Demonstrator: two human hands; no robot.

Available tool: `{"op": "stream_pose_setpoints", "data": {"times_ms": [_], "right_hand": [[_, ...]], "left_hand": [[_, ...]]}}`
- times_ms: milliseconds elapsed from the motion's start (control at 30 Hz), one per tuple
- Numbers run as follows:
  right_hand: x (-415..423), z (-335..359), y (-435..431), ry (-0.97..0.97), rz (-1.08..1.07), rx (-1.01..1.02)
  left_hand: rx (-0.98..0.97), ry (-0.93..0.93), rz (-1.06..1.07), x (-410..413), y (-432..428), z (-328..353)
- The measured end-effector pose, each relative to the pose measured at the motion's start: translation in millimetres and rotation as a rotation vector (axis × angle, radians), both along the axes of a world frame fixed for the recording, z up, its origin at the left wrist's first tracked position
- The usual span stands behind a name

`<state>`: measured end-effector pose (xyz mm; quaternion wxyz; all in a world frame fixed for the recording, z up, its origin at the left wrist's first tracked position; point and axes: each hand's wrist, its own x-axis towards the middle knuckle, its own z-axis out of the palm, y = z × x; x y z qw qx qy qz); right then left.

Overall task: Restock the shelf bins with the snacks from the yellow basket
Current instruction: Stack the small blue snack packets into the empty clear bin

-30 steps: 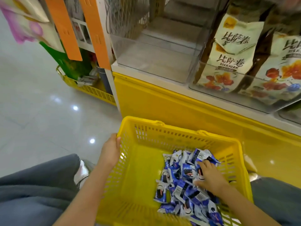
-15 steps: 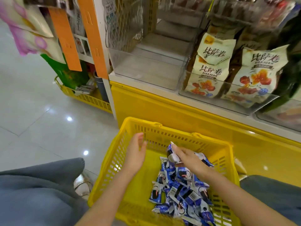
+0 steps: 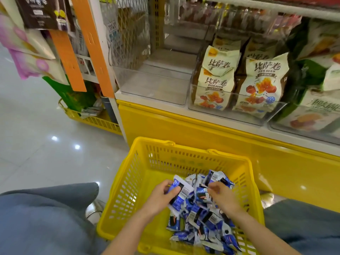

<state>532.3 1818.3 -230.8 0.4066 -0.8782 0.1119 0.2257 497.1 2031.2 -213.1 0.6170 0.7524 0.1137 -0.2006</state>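
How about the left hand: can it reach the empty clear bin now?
Probably yes: the left hand, gripping a packet over the yellow basket, has nothing between it and the open-topped bin.

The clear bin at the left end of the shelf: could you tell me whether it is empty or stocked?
Empty: the clear bin shows only its bare floor, with no packets inside.
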Motion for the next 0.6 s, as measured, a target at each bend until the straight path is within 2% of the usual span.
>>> {"op": "stream_pose_setpoints", "data": {"times_ms": [33,100,200,300,400,500,600], "right_hand": [[0.1,-8.7,-12.0,-0.031,0.074,-0.129],[-3.7,-25.0,-31.9,0.043,0.213,-0.273],[-11.1,-44.7,-47.6,0.153,0.316,-0.300],[-14.2,-54.8,-52.0,0.057,0.379,-0.400],[-15.4,-55.0,-47.7,-0.029,0.578,-0.584],[-19.2,-58.3,-37.8,-0.041,0.671,-0.607],[-21.9,-52.3,-27.0,-0.029,0.580,-0.535]], "left_hand": [[0.021,0.008,0.063,0.2,2.3,-3.5],[-0.004,0.023,0.174,0.8,5.2,-7.5],[-0.073,0.049,0.258,2.1,4.7,-11.6],[-0.101,0.100,0.269,0.8,1.2,-18.6],[-0.131,0.155,0.252,-3.2,-3.1,-23.1],[-0.208,0.223,0.274,-6.2,-7.0,-28.8],[-0.165,0.359,0.330,-7.4,-8.0,-38.7]]}}
